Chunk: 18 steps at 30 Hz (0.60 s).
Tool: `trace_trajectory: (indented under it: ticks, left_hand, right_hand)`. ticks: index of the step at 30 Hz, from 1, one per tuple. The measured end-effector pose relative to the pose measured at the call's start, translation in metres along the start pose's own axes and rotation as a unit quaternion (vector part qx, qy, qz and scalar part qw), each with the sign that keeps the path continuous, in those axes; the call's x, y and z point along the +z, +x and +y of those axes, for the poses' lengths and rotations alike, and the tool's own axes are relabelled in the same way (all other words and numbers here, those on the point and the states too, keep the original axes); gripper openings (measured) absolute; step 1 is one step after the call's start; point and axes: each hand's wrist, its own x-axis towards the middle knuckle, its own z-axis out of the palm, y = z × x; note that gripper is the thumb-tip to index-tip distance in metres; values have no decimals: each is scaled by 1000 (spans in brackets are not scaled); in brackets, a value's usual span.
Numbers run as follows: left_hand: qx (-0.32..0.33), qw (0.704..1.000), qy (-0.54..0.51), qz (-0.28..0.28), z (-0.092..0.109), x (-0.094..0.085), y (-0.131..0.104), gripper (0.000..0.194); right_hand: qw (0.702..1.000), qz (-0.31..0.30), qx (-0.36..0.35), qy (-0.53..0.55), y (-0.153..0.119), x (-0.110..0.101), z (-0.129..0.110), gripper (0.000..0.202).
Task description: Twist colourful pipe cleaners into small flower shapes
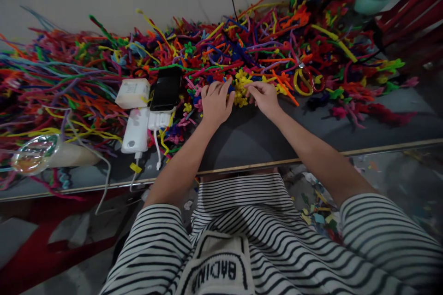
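Yellow fuzzy pieces [241, 78] sit clustered on the grey tabletop [242, 147], btwn the two hands. L hand [217, 105] is palm-down at the cluster's left side, fingers slightly apart; R hand [266, 97] is at its right side, thumb & forefinger tips close tog., can't tell if they grip a piece. Multicolored fuzzy stems [207, 50] heap up behind. Scissors [302, 68] w/ yellow loop lie right of R hand; black phone [166, 88] & white power bank [134, 131] are left of L hand.

Dim, muted light, soft shadows, darkened corners, blurred and stretched edges
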Motion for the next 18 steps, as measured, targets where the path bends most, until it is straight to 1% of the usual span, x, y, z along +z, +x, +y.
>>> trace_trajectory:
  ticks: [7,11,16,18]
  left_hand:
    - [-9,997,-16,69,-10,3,4,42]
    - [-12,997,-33,71,-11,2,3,38]
    - [-36,995,-43,85,-12,5,-2,18]
    - [-44,995,-57,71,-16,7,-5,14]
  right_hand:
    - [1000,3,-11,-2,1,0,3,51]
    - [1000,7,-16,-15,-1,0,1,51]
    - [1000,1,-19,-20,-3,0,-2,48]
    - [1000,-6,-21,-21,-3,-1,-3,48]
